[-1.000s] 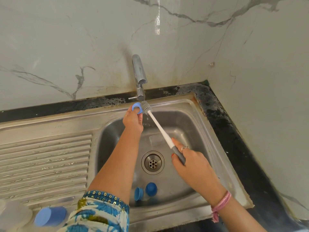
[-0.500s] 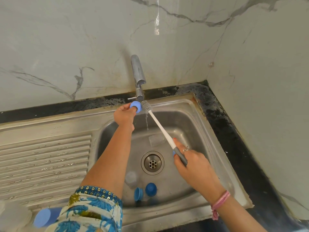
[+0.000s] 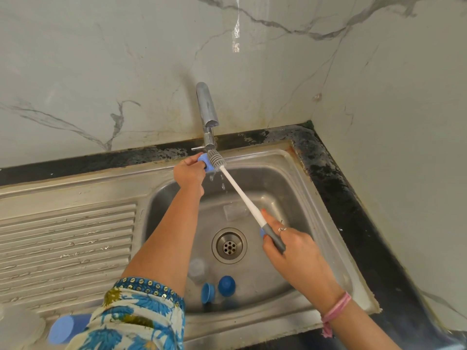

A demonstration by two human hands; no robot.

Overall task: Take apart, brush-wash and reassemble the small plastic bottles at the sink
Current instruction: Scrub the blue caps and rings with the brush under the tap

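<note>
My left hand holds a small blue cap under the tap, and water drips from it. My right hand grips the grey handle of a long white bottle brush. Its grey bristle head presses against the cap. In the sink basin lie two more blue caps, a clear small bottle near the front and another clear bottle behind the drain.
The ribbed steel drainboard lies to the left. A blue-capped bottle rests at its front edge, partly behind my patterned sleeve. The drain sits mid-basin. Marble walls close the back and right; a black counter strip borders the sink.
My left hand has turned the blue cap from open side up to sideways against the brush head, and moved slightly left. Water now drips from the cap. The brush has barely shifted.
</note>
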